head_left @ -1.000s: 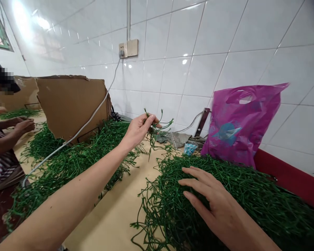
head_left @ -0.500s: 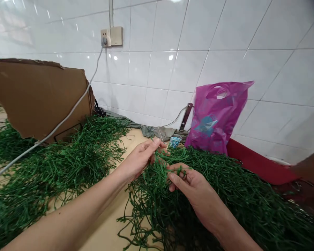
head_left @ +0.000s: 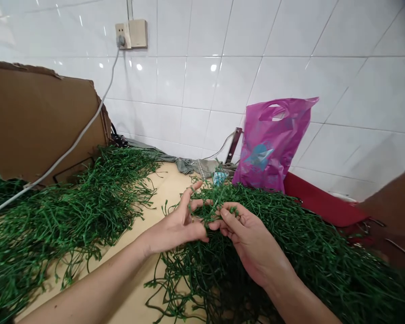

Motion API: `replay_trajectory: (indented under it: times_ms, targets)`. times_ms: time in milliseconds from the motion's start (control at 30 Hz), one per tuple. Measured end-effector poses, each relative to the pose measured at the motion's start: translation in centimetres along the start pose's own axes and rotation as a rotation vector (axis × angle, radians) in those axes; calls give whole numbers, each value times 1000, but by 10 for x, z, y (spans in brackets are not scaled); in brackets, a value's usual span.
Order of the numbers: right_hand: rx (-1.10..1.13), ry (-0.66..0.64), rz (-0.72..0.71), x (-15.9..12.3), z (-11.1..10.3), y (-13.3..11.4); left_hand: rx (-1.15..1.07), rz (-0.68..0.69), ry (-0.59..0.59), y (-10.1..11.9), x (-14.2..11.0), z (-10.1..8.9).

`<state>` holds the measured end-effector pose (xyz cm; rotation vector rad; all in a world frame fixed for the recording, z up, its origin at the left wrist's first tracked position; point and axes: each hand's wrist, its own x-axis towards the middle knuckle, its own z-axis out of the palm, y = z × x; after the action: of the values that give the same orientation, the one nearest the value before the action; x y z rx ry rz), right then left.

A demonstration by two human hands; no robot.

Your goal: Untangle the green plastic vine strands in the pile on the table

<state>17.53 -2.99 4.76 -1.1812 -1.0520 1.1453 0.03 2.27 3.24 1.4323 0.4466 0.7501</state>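
Note:
At the centre, my left hand (head_left: 180,225) is open with its thumb and fingers spread. A few thin green strands cross between and behind its fingers. Close beside it, my right hand (head_left: 245,234) is closed, thumb against forefinger, pinching some green stems (head_left: 234,210) with small knobbed tips. Both hands are over a large heap of similar green stems (head_left: 290,229), thin, branching and plastic-looking. A second heap of green stems (head_left: 97,211) lies to the left of my left forearm. Where the strands pass behind my fingers, they are partly hidden.
A brown cardboard piece (head_left: 40,121) stands at the left with a grey cable (head_left: 84,135) crossing it up to a wall socket (head_left: 121,36). A purple plastic bag (head_left: 273,148) leans on the tiled wall. A red object (head_left: 330,207) and a blue-white packet (head_left: 219,178) lie nearby.
My left hand has opened, thumb and fingers spreading from their earlier closed grip on the strands. My right hand stays pinched, a little higher against the heap. The view has shifted slightly.

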Motion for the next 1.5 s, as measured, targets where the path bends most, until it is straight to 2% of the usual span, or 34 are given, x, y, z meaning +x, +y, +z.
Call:
replay_trajectory:
  times_ms: [67, 167, 233, 367, 433, 567, 633, 733, 833, 933, 1267, 1367, 1500]
  targets:
    - [-113, -11, -17, 0, -2, -1, 134, -5, 78, 1, 0, 5]
    - [-362, -54, -56, -2, -8, -9, 268, 19, 258, 2, 4, 6]
    - [-517, -24, -130, -3, -15, -19, 306, 33, 308, 4, 5, 3]
    - [-800, 182, -365, -8, -32, -44, 336, 102, 299, 9, 3, -1]
    - [-861, 228, -476, -10, -38, -54, 333, 126, 296, 11, 2, 1]
    - [-983, 124, -703, -12, -44, -59, 294, 141, 287, 11, 1, 5]
    - [-1076, 70, -764, -10, -46, -55, 286, 141, 288, 10, 2, 6]
    - [-1166, 56, -800, -4, -48, -45, 260, 120, 306, 7, 2, 4]
    - [-1166, 15, -797, -1, -48, -39, 239, 101, 344, 5, 4, 0]
    - [-1130, -24, -758, -2, -46, -38, 252, 108, 367, 2, 5, -3]
    - [-1037, -4, -602, -2, -40, -34, 405, 211, 440, 7, 6, -1]
    - [-1082, 43, -671, 1, -40, -30, 445, 249, 443, 6, 5, -1]
    - [-1187, 173, -869, 2, -37, -24, 530, 272, 421, 4, 4, 0]
